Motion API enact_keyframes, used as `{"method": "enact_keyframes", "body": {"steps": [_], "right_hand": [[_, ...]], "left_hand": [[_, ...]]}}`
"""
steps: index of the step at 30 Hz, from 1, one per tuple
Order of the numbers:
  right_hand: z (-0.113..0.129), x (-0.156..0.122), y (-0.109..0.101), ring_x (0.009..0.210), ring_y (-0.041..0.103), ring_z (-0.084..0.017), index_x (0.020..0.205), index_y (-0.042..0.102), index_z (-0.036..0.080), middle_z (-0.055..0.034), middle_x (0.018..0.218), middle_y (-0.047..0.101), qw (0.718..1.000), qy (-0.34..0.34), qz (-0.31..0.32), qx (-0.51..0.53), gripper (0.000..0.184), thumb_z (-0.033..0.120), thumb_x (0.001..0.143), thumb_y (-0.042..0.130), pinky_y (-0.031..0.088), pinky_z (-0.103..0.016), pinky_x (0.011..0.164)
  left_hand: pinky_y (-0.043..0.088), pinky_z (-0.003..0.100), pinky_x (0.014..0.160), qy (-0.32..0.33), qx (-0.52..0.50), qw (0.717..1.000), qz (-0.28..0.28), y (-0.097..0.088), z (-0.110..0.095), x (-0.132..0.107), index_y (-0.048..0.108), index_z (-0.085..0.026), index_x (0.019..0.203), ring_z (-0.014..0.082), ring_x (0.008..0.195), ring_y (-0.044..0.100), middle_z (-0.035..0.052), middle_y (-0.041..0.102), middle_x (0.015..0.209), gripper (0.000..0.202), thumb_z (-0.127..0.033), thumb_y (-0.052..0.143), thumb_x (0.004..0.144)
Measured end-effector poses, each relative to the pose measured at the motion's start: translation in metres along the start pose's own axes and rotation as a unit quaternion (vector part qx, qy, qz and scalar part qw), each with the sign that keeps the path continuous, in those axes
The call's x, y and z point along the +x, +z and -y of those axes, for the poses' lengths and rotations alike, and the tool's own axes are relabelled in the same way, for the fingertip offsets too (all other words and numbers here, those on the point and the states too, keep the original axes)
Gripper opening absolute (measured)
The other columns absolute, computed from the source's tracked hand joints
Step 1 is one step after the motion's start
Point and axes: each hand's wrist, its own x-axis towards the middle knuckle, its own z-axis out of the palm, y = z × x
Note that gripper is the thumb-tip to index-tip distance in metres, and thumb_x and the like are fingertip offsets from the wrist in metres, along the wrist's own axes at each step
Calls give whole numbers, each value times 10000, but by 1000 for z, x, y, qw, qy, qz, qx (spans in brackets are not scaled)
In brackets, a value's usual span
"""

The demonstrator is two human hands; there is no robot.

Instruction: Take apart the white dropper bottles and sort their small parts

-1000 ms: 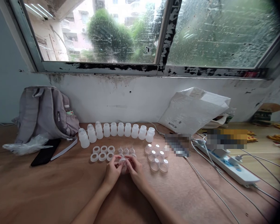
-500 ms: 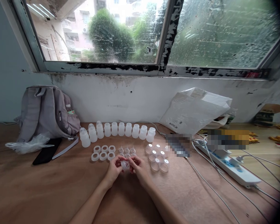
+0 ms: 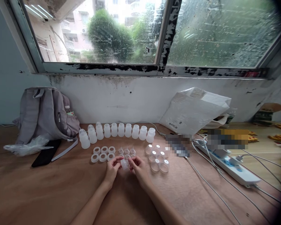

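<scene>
My left hand (image 3: 112, 168) pinches a translucent white screw ring (image 3: 124, 164), like a baby bottle collar, just above the table. From the other side the fingertips of my right hand (image 3: 138, 168) close on it. A clear part seems to sit in the ring, partly hidden by my fingers. Just beyond are clear bottle nipples (image 3: 127, 151) in rows, the front ones partly covered by my hands. More white rings (image 3: 103, 157) lie in two rows to the left. On the right are clear domed caps (image 3: 155, 167), several in a group.
An arc of frosted bottles (image 3: 121, 130) stands behind, the left ones capped. A backpack (image 3: 41, 112), a plastic bag (image 3: 29, 146) and a black flat item (image 3: 45, 154) lie left. A white bag (image 3: 194, 107), a power strip (image 3: 244, 178) and loose cables (image 3: 206, 189) occupy the right.
The ring has tilted between my fingers, showing more of its side. My left fingers have shifted their grip on it. The rest has stayed put apart from a slight camera shift.
</scene>
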Motion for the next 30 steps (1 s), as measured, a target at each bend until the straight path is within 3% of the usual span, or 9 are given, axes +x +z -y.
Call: {"method": "enact_keyframes", "body": {"steps": [3,6,9,12,18,23,26,30], "right_hand": [[-2,0,0,445,447,-93,653,528,158,35,503,492,1000,-6,-4,-1,269,415,703,588,368,-213,434],[-4,0,0,466,467,-102,657,536,158,30,522,505,1000,-14,7,0,272,421,703,586,389,-223,461],[-6,0,0,503,484,-110,666,543,158,20,560,526,1000,-20,8,-4,265,417,707,582,393,-223,482],[-7,0,-1,511,474,-106,662,543,157,22,565,523,999,-32,-11,-25,256,406,716,577,375,-214,483],[-6,1,-2,487,455,-104,649,539,164,27,551,511,997,-50,-27,-53,286,440,723,550,351,-212,464],[-12,6,-5,443,428,-99,649,522,173,42,506,480,997,-50,-25,-54,310,471,731,519,329,-211,439],[-16,13,-7,381,374,-89,636,490,179,63,436,425,998,-20,-42,-30,323,484,740,496,291,-207,399],[-14,18,-8,357,352,-88,625,468,185,70,402,404,997,4,-73,-20,341,510,723,497,274,-209,378]], "left_hand": [[439,251,644,25,33,999,-12,-2,-2,-1,591,-149,903,158,739,562,51,613,846,260,-325,455,769],[443,258,738,52,35,997,33,0,-5,-5,536,-173,991,177,880,555,65,575,1014,311,-352,525,738],[465,271,737,43,20,996,81,8,-1,-8,494,-171,979,179,855,577,61,589,958,345,-327,592,687],[483,266,686,40,35,997,59,15,7,-8,489,-161,906,166,767,596,46,608,854,289,-308,591,679],[458,233,583,89,229,969,5,15,3,-8,528,-175,906,138,644,567,23,608,789,286,-338,576,675],[457,249,642,126,317,938,67,7,-14,-9,532,-195,950,133,663,561,30,603,848,294,-376,529,717],[458,257,675,147,349,921,89,-3,-24,8,516,-208,1001,137,710,575,46,586,939,306,-390,466,761],[445,267,641,143,443,885,14,-24,-41,58,470,-211,1055,135,613,571,28,607,883,327,-367,447,769]]}}
